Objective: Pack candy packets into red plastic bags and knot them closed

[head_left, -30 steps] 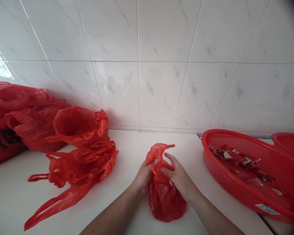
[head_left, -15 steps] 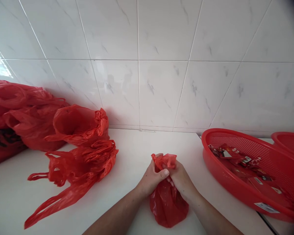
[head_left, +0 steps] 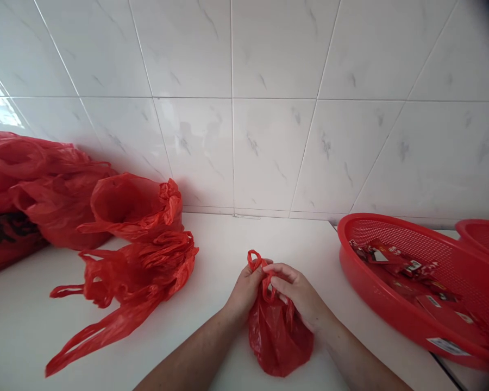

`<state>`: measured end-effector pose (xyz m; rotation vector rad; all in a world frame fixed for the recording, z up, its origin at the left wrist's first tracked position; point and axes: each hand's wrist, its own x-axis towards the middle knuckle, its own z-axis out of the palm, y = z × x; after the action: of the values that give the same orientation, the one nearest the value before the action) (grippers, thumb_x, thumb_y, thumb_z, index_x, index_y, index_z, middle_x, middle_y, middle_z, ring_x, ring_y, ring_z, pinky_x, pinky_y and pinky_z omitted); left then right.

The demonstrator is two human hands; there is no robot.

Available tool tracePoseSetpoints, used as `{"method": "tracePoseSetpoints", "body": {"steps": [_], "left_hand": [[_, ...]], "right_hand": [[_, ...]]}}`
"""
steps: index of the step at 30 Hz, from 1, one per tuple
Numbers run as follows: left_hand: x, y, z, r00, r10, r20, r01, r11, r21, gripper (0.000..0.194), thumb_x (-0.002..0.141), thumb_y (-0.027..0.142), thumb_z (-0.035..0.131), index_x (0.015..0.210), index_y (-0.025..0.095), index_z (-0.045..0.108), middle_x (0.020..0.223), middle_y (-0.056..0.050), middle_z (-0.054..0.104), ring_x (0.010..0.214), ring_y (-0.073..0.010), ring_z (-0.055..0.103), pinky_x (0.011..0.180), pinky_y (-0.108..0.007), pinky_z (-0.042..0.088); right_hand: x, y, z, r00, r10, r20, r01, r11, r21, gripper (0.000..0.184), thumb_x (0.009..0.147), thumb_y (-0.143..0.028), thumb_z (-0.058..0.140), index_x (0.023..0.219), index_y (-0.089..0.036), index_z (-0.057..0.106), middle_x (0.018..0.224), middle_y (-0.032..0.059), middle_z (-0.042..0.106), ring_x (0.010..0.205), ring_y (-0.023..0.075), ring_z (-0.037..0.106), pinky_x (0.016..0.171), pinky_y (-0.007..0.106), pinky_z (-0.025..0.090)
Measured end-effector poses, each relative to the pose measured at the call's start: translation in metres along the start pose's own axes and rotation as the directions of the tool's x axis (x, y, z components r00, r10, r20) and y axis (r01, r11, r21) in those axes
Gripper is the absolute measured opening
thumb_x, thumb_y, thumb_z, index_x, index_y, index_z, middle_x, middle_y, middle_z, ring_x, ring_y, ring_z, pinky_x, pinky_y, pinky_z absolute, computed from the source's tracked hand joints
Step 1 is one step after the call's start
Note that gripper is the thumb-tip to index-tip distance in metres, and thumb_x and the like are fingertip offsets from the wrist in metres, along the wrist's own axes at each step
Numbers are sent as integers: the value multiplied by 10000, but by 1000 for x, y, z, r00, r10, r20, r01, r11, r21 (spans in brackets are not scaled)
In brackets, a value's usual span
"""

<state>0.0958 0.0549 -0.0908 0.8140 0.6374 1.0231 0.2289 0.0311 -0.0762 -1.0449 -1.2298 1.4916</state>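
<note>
A small red plastic bag [head_left: 280, 339] sits on the white tabletop between my forearms, its body rounded and its contents hidden. My left hand [head_left: 246, 286] is closed round the bag's gathered neck, and one handle loop sticks up above the fingers. On the other side, my right hand [head_left: 296, 290] pinches a second handle loop at the neck with thumb and fingers. The two hands nearly touch at the top of the bag.
To the left lies a heap of loose red plastic bags [head_left: 142, 260], with bulging red bags [head_left: 65, 201] behind it. A red perforated basket [head_left: 391, 309] at the right holds several red packets [head_left: 411, 271]; another red basket [head_left: 483, 233] stands beyond. A tiled wall [head_left: 269, 152] rises behind the table.
Both hands were wrapped round the bag's bunched top. Now the top is drawn into two handle loops, and my right hand has shifted to pinch one of them.
</note>
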Motion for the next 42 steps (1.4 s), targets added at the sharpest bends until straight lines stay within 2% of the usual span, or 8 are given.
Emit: {"method": "tracePoseSetpoints", "body": {"steps": [7, 12, 18, 23, 27, 34, 39, 42], "left_hand": [[-3, 2, 0, 999, 21, 50, -13, 988, -151, 226, 811, 376, 595, 862, 155, 608, 755, -33, 610, 661, -118, 570, 670, -235, 432], [-4, 0, 2, 993, 33, 109, -19, 992, -121, 291, 845, 410, 539, 802, 130, 607, 723, -43, 599, 633, -122, 560, 653, -249, 432], [-6, 0, 5, 987, 28, 159, -12, 995, -102, 315, 850, 418, 528, 746, 128, 596, 652, -35, 591, 599, -121, 553, 648, -253, 434], [-3, 3, -1, 999, 44, 31, -41, 996, -82, 346, 817, 484, 548, 792, 141, 592, 721, -45, 626, 627, -142, 578, 647, -271, 449], [-4, 8, -4, 988, 102, -117, -100, 995, 23, 418, 821, 525, 514, 1032, 178, 612, 970, -80, 659, 788, -182, 617, 738, -305, 475], [-4, 14, -8, 924, 241, -296, -182, 960, 213, 486, 836, 554, 458, 1192, 235, 547, 942, -56, 636, 873, -196, 612, 790, -320, 483], [5, 11, -21, 859, 301, -414, -234, 951, 204, 502, 805, 608, 450, 1069, 199, 576, 955, -71, 600, 775, -176, 604, 670, -303, 496], [10, 9, -28, 828, 337, -448, -280, 941, 189, 498, 798, 620, 445, 1001, 184, 574, 862, -57, 598, 702, -160, 587, 621, -286, 486]], "right_hand": [[4, 3, 3, 979, -27, -200, -3, 989, -149, 394, 725, -334, 633, 1085, -260, 488, 857, -8, 634, 700, 164, 601, 620, 283, 469], [10, 14, -3, 953, -131, -272, 42, 950, -311, 114, 727, -295, 591, 740, -189, 552, 680, -22, 584, 601, 120, 506, 528, 228, 391], [8, 11, -1, 963, -75, -260, 48, 993, -109, 58, 719, -197, 555, 759, -188, 596, 585, -42, 531, 514, 92, 436, 497, 217, 359], [9, 3, -6, 995, 64, -81, -35, 948, 317, 253, 693, -226, 662, 942, -195, 629, 847, 30, 651, 745, 169, 596, 707, 296, 472], [12, 5, -18, 990, 61, -129, 8, 880, 476, 266, 758, -333, 626, 988, -200, 621, 990, 62, 649, 867, 203, 604, 785, 339, 476], [19, 12, -39, 975, 8, -224, 75, 930, 361, 155, 675, -202, 654, 793, -218, 555, 733, -20, 619, 641, 124, 564, 610, 251, 446], [23, 15, -60, 853, 30, -521, 65, 984, 164, 132, 603, -140, 578, 705, -205, 525, 602, -46, 526, 527, 94, 480, 495, 221, 403], [25, 17, -70, 816, 37, -577, 69, 984, 162, 169, 595, -138, 586, 734, -214, 525, 580, -58, 485, 501, 90, 465, 487, 225, 421]]}}
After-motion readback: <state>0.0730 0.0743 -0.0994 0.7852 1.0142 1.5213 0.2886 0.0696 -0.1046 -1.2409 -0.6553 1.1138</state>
